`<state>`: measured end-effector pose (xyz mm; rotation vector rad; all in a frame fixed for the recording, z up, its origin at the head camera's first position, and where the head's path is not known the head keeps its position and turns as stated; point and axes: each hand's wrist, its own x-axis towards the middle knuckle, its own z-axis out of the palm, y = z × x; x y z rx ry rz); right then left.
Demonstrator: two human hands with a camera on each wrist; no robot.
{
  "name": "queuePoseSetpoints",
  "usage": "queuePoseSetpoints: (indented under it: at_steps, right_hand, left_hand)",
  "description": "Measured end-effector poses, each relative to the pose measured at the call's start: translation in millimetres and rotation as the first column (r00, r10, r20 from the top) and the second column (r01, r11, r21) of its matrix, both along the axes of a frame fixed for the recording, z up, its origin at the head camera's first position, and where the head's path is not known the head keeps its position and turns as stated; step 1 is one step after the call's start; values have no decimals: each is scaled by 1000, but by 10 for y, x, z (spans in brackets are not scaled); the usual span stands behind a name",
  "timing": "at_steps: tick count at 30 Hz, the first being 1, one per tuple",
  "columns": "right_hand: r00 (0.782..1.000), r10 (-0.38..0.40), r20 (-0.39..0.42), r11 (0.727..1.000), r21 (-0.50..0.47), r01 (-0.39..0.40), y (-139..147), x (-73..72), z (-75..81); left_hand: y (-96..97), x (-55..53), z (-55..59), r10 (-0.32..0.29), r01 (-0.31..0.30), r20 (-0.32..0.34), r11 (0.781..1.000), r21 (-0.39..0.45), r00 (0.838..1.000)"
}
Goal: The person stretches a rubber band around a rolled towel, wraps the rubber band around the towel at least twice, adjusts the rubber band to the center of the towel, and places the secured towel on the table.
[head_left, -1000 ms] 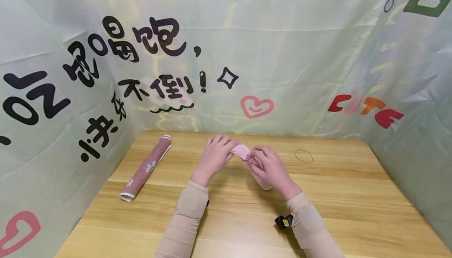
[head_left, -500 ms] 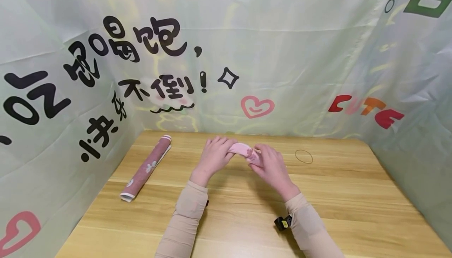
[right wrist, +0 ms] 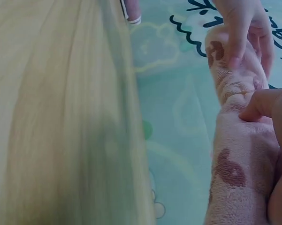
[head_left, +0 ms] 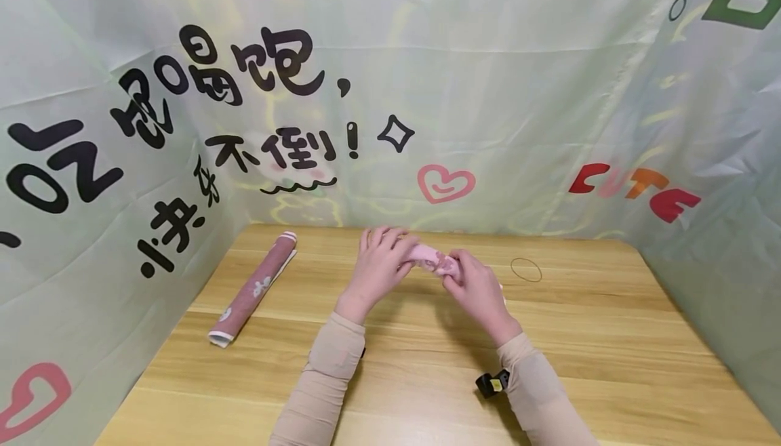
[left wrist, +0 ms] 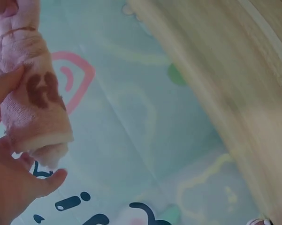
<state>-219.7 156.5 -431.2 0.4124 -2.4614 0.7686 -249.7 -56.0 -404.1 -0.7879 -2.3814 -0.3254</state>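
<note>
Printed curtain (head_left: 518,107) backs the wooden bench (head_left: 421,385), meeting its far edge, with more fabric along both sides. Held up off the bench, short of the middle of that far edge, is a pale pink rolled towel (head_left: 430,258) with darker patches, cinched by a thin elastic band (right wrist: 244,93). The left hand (head_left: 379,263) grips one end, its fingers curled over the roll; the right hand (head_left: 478,290) is clamped on the other part, thumb close beside the band. Along the left edge lies a mauve rolled towel (head_left: 250,293), well apart from the left hand. Nearer the far right corner rests a loose elastic loop (head_left: 511,267), leaving a broad stretch of wood to the right edge; more runs toward the near side. Compared with a second ago, the right hand sits slightly farther right, and more patterned cloth shows between the hands.
</note>
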Motion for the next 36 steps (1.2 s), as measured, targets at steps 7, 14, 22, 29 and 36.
queuePoseSetpoints:
  at_steps: [7,14,22,29,36]
  right_hand:
    - [976,25,217,990,-142,6,26,1,41]
    - [931,216,295,948,-291,-128,47,24,121]
    - [833,414,368,859,-460,-225,77,45,112]
    - [859,392,329,878,-414,-242,68,44,104]
    - [912,401,-87,903,-133,-410,13,7,41]
  left_hand:
    - [67,13,-30,-43,39,-90,998,-43,995]
    - [92,7,-68,-36,29,-85,996,-81,996]
    - [67,0,-86,-18,14,-55,997,-76,998]
    - [38,2,-70,-8,8,4,997,-75,1000]
    - [5,7,-72,25,-22,34,996,-81,999]
